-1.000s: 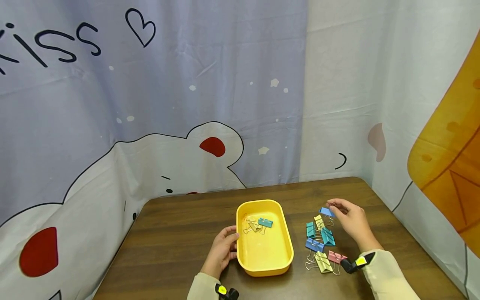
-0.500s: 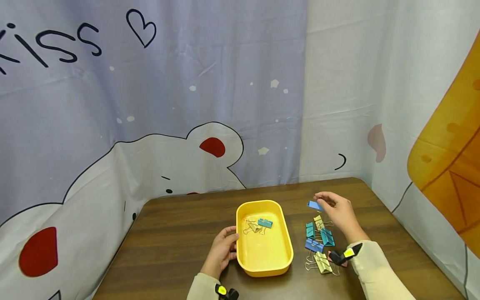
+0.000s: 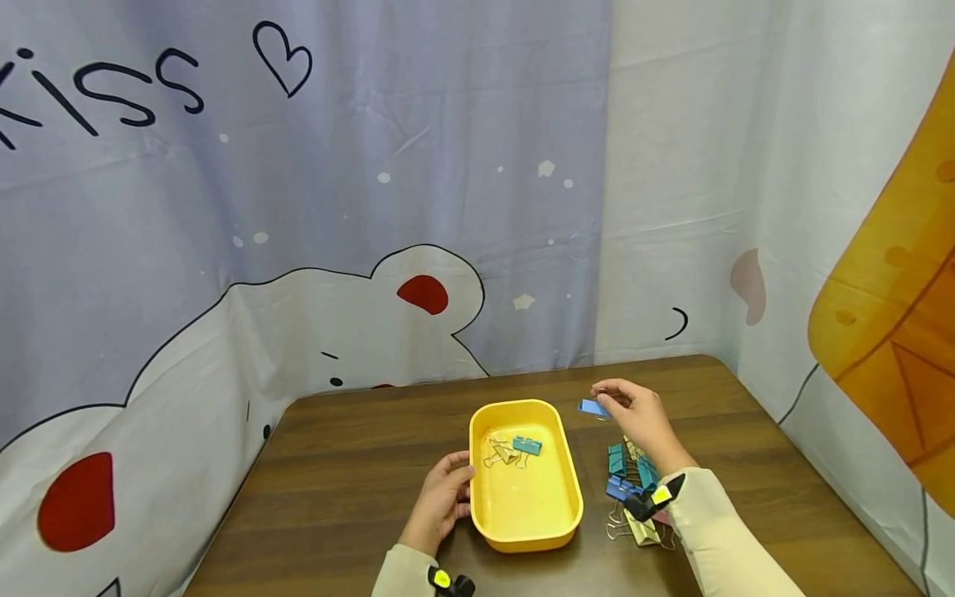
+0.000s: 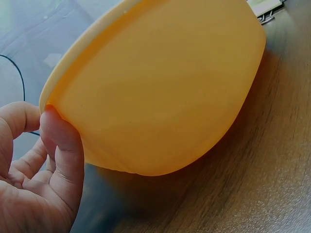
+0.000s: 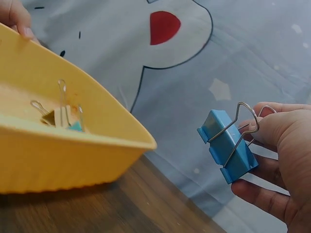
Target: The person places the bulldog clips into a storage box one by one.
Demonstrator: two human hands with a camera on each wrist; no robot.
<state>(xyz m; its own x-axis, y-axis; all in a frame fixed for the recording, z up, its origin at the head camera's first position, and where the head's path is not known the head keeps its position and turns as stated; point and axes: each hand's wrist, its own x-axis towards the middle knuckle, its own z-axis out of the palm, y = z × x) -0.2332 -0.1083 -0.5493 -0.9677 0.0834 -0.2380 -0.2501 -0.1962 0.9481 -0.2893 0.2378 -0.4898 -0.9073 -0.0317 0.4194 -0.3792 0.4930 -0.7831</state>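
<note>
My left hand (image 3: 440, 502) pinches the left rim of a yellow plastic container (image 3: 525, 518), thumb on one side of the wall and fingers on the other. In the right wrist view, my right hand (image 5: 296, 160) holds a blue binder clip (image 5: 226, 145) by its wire handles, in the air beside the container. The head view puts this hand beyond the container's far right corner, above the table. Inside the container lie a teal binder clip (image 3: 527, 445) and pale yellow clip metal (image 3: 504, 450); whether that is one clip or more I cannot tell.
Right of the container several binder clips lie in a cluster on the wooden table (image 3: 343, 489): a teal one (image 3: 617, 459), a blue one (image 3: 618, 487) and a pale yellow one (image 3: 643, 529) among them. My right forearm partly covers them. A printed curtain (image 3: 418, 166) hangs behind the table.
My right hand has carried the blue binder clip leftward from the far side of the cluster toward the container. The left hand and the container have stayed in place.
</note>
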